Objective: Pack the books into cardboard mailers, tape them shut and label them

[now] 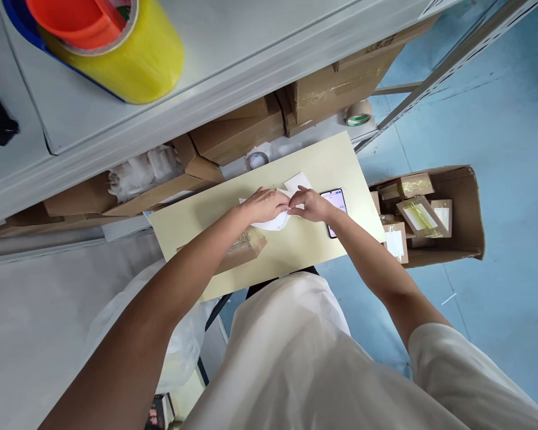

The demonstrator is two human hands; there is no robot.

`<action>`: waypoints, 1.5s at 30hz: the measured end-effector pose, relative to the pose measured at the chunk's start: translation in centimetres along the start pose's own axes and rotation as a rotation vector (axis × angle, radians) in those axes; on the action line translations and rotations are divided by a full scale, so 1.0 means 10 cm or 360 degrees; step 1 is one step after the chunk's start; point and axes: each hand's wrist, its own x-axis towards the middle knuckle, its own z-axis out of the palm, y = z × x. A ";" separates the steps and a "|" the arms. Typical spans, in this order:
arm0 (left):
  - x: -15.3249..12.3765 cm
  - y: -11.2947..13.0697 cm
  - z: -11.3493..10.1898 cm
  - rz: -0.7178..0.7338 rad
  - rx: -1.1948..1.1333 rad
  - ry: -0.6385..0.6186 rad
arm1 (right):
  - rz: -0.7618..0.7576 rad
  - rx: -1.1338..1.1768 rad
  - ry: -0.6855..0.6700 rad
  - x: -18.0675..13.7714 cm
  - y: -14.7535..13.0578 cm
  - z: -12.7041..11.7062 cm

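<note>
My left hand [264, 205] and my right hand [311, 205] meet over the middle of a small cream table [197, 218]. Between and beneath their fingertips is white paper [273, 224], partly hidden by the hands. Both hands have curled fingers, pinching at the paper. Behind them lies another white slip [297, 181]. A phone [338, 230] with a lit screen rests beside my right wrist, partly covered by it. Under my left forearm sits a small taped cardboard box [246, 251], also partly hidden.
An open carton [468, 221] of taped parcels stands right of the table. Tape rolls [259, 160] and cardboard boxes [237, 128] line the shelf behind. A grey upper surface [251, 36] holds a yellow tape roll [156, 57]. A plastic bag [183, 346] hangs at lower left.
</note>
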 end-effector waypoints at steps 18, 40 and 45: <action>0.08 -0.14 -0.05 -0.0271 0.0312 0.0130 | 0.0141 -0.0029 -0.0094 0.07 0.14 -0.09; -0.67 0.04 -0.15 -0.0557 -0.0161 0.0731 | 0.0137 -0.0059 0.0115 -0.25 -0.39 0.04; -1.22 0.41 -0.05 -0.0454 -0.0524 0.0905 | 0.0242 0.0772 0.0414 -0.18 -1.10 0.41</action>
